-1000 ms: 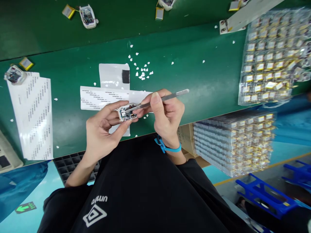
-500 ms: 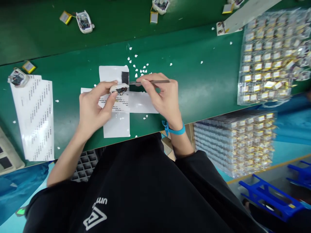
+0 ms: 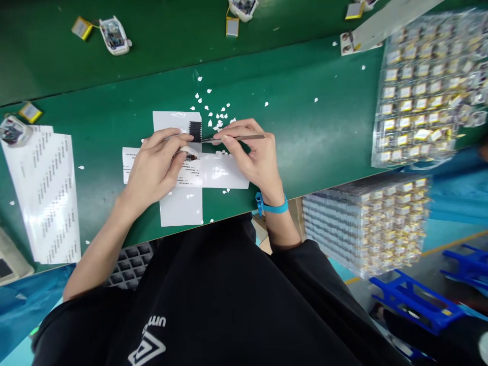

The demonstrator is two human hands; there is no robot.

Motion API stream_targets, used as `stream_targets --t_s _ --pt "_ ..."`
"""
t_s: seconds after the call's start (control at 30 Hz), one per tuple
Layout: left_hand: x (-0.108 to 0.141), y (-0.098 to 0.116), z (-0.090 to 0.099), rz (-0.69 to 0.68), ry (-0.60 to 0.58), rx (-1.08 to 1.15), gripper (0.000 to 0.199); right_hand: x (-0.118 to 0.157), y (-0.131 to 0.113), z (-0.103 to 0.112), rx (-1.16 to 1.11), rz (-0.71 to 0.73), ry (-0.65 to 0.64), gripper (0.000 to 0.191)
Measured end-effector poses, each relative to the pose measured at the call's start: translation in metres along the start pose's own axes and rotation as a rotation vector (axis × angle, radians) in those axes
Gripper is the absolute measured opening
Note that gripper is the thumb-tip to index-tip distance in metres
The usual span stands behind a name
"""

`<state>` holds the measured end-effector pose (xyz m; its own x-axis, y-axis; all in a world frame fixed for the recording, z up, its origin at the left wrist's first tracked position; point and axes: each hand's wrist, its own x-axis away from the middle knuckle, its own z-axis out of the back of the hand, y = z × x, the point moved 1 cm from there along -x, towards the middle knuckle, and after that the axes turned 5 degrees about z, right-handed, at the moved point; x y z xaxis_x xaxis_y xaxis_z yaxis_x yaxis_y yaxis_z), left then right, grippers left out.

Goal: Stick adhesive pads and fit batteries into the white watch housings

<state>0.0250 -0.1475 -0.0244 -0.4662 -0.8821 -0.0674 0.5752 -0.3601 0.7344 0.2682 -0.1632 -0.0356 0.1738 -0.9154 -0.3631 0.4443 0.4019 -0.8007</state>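
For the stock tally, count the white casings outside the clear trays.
5: the held casing in the left hand; the far-left casing by the printed sheets; along the back, the left casing, middle casing and right casing. Others may be hidden or out of view.

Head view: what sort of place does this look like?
Most likely an electronics assembly workshop. An open white casing shows circuitry beside a small battery-like pack, stacked clear trays hold many similar-looking packs, and the right hand grips a thin metal tool.

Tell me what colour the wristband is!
The wristband is bright blue, and it shows best in the head view.
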Motion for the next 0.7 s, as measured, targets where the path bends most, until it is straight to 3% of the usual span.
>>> stream_targets --t_s 0.3,0.5,0.7 --pt "0.010 0.005 -0.003 -0.001 0.027 -0.071 0.020 0.001 0.001 0.002 0.020 0.054 -0.078 0.024" --pt "0.010 0.003 -0.005 0.050 -0.005 0.007 0.018 0.004 0.001 0.004 0.029 0.108 -0.075 0.022" --pt "0.010 0.002 -0.008 0.009 0.000 -0.067 0.022 0.004 0.002 0.006 0.029 0.073 -0.089 0.023"
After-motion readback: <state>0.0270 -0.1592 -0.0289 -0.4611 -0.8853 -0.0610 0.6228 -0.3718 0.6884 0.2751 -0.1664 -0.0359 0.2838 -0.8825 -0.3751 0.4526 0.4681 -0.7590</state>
